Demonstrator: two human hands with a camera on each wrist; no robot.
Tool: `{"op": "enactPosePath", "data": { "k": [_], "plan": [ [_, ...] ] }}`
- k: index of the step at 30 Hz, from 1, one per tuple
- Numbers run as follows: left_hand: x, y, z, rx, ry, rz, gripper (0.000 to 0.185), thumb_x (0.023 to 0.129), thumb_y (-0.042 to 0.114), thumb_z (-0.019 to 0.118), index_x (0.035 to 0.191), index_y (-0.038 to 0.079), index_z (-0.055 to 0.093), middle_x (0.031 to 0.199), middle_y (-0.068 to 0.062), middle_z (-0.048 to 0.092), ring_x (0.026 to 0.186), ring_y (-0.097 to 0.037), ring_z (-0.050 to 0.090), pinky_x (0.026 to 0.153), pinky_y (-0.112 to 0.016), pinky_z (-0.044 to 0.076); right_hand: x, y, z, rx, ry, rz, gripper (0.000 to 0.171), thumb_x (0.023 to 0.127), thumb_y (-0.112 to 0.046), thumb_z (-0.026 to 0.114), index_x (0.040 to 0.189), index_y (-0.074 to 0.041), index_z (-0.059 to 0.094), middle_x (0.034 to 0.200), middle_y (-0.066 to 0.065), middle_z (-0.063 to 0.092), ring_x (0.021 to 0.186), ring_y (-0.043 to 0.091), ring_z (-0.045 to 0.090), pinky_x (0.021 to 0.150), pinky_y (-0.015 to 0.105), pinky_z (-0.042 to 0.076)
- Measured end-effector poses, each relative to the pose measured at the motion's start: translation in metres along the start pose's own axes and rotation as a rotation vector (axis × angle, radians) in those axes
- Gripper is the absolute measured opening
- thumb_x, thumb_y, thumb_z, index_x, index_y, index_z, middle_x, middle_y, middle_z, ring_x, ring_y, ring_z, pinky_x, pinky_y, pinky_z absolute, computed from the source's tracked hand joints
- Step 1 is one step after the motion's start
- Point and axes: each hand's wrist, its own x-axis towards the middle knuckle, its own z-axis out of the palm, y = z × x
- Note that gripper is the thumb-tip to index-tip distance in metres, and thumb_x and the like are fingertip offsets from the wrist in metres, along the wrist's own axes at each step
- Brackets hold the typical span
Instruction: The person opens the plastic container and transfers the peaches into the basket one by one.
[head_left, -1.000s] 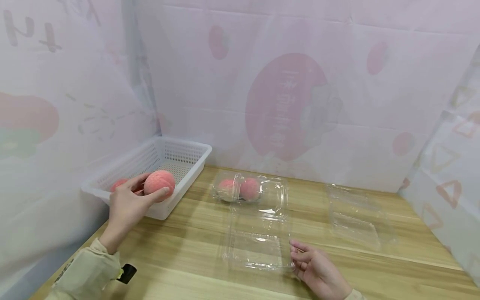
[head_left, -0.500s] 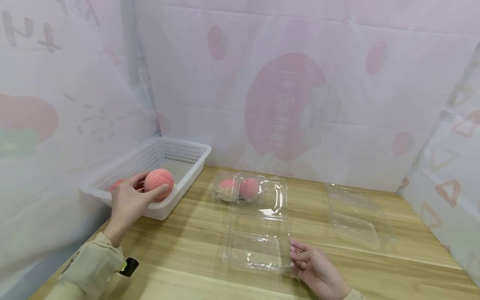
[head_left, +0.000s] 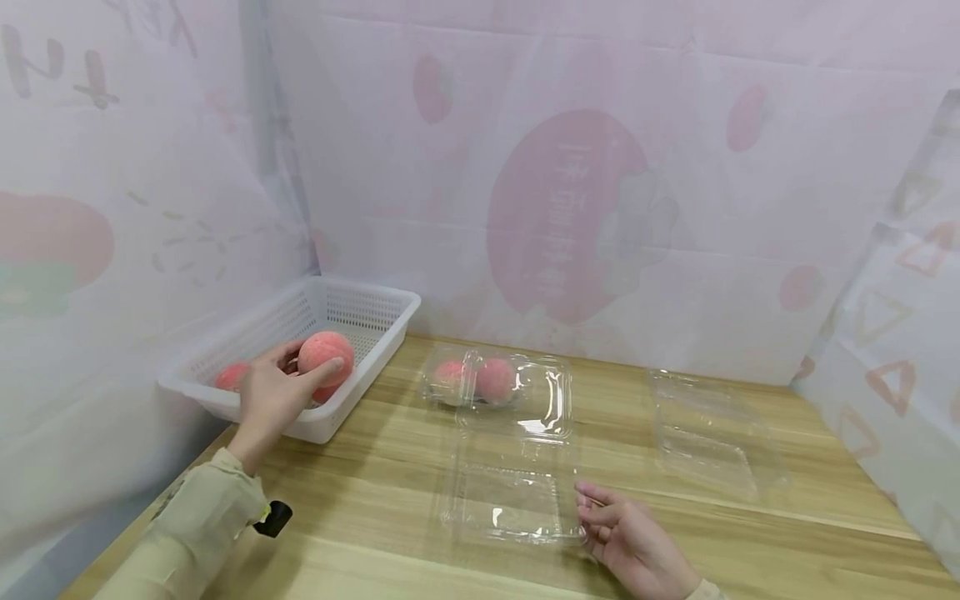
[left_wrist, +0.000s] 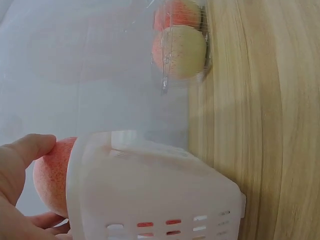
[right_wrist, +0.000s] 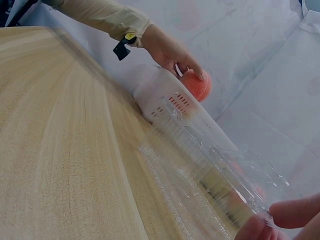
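In the head view my left hand (head_left: pixel 276 392) grips a pink-red peach (head_left: pixel 326 358) at the near right side of the white basket (head_left: pixel 318 423). In the left wrist view, the thumb and fingers wrap around that peach (left_wrist: pixel 52 175) at the basket's rim. Another peach (head_left: pixel 231 377) lies inside the basket; a further one shows partly beneath the held peach. My right hand (head_left: pixel 633 533) pinches the right edge of an open clear plastic clamshell box (head_left: pixel 510 500) on the table. The right wrist view shows thumb and fingers (right_wrist: pixel 295 212) on the box's corner.
Behind the open box, a clear box (head_left: pixel 435 392) holds two peaches, partly seen through the raised lid (head_left: pixel 551 396). Another clear plastic box (head_left: pixel 716 442) stands on the wooden table (head_left: pixel 360 517) at the right. Printed cloth walls (head_left: pixel 360 150) enclose the left, back and right.
My left hand has shifted slightly right with the peach, uncovering more of the peach in the basket. The right hand and open box stay nearly still.
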Motion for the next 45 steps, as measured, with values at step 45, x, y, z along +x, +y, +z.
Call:
{"op": "enactPosePath", "data": {
  "k": [45],
  "plan": [
    [-0.011,0.003,0.012,0.044,0.088,0.139,0.057,0.086,0.040,0.077,0.122,-0.002,0.063,0.118,-0.021,0.064,0.099,-0.034,0.064,0.088,-0.051,0.049,-0.001,-0.001,-0.001,0.009,0.005,-0.006,0.063,0.091,0.007,0.056,0.146,0.010,0.024,0.110,0.008,0.057,0.098,0.019,0.051,0.091,0.032,0.042]
  ]
}}
